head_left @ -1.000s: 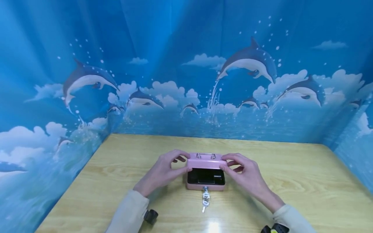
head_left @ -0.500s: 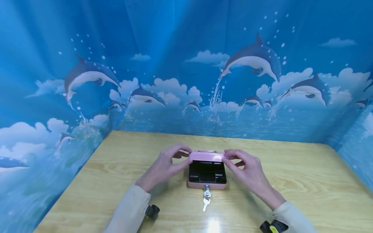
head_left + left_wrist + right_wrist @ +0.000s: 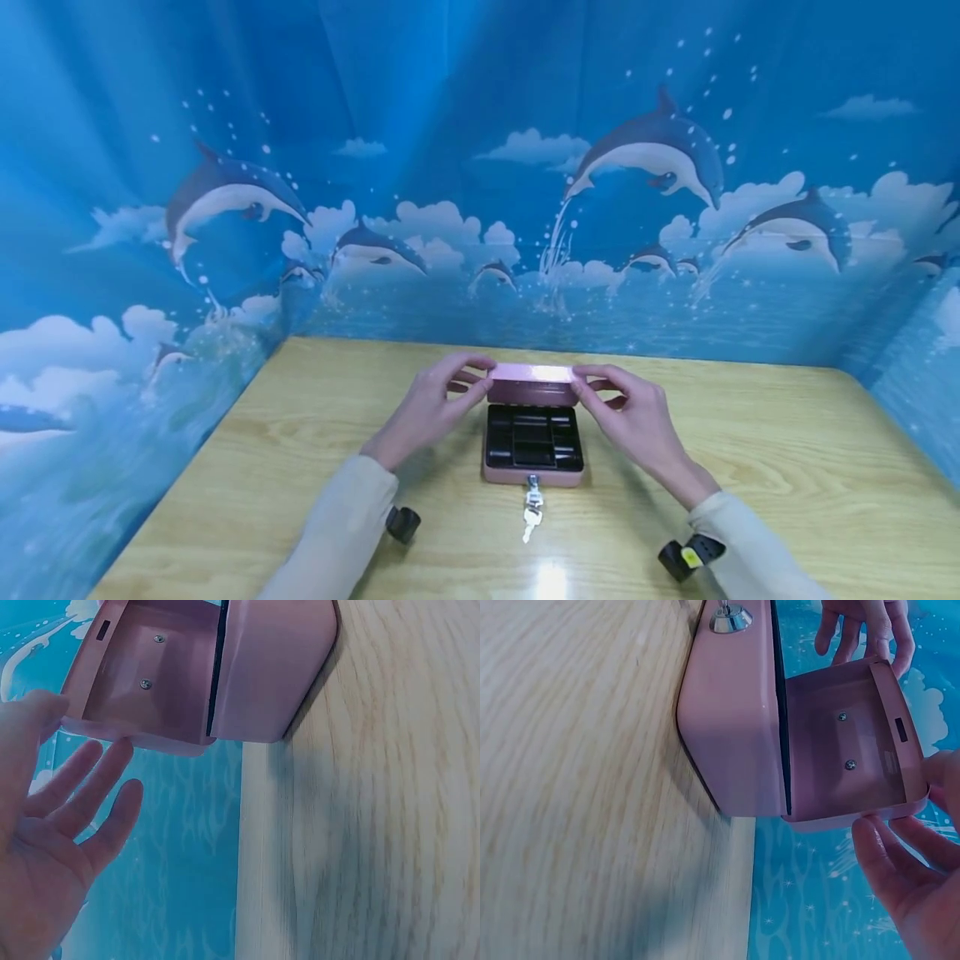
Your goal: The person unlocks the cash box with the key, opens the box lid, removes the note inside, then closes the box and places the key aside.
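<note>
Left hand (image 3: 429, 407) and right hand (image 3: 628, 414) pinch the glossy pink metal lid (image 3: 533, 383), seemingly upright, above its black tray (image 3: 533, 436)

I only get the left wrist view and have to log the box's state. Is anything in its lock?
Observer: Yes. A key sits in the lock on the front of the pink cash box, and a small bunch of keys trails from it onto the table.
Operator: What is inside the box?
Observer: A black tray with several compartments. I see nothing in them.
Operator: Is the other hand on it too?
Observer: Yes. The right hand pinches the right end of the raised lid, while the left hand pinches the left end.
</note>
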The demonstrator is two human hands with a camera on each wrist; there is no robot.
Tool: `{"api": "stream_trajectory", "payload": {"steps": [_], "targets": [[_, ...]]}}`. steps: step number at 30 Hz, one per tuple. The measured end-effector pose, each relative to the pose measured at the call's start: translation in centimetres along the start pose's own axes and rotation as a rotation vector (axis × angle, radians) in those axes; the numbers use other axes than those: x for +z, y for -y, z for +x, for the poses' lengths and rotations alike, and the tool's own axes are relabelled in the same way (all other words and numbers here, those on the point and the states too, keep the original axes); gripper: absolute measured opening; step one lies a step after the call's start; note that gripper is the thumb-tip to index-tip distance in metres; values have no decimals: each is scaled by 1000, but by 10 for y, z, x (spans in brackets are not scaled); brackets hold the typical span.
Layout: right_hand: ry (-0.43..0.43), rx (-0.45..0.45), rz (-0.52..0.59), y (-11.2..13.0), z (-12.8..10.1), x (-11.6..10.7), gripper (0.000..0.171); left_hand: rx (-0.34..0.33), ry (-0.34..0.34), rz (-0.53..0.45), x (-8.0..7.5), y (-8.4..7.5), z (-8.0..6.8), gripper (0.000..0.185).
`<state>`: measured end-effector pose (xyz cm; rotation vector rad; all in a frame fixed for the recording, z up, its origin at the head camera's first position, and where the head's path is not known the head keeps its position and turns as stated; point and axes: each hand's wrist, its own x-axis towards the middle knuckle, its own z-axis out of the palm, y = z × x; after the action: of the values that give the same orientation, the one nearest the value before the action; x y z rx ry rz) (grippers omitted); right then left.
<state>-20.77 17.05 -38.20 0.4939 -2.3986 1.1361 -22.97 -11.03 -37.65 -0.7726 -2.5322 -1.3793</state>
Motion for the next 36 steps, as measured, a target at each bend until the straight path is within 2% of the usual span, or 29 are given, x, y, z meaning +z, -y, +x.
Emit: {"api": "stream_trajectory", "payload": {"steps": [4,8,13,16,22,32,36], "targets": [[18,18,-7,-3,3,-1,25,-23,-12,-11,1,1,4,30],[26,8,10,-6,1,0,29,-34,8,-35,0,4,1,39],[30,11,39,-8,2,3,35,-56,52,-53,-1,7,1,51],[44,19,48,-9,2,2,38,-94,90,-49,-2,7,1,61],[74,27,57,-11,4,4,43,-142,151,-16,-1,8,0,79],[93,50,65,-13,2,6,51,-169,185,-2,1,7,-1,87],[134,65,74,-15,0,7,58,-162,185,1,3,8,-3,89]]}}
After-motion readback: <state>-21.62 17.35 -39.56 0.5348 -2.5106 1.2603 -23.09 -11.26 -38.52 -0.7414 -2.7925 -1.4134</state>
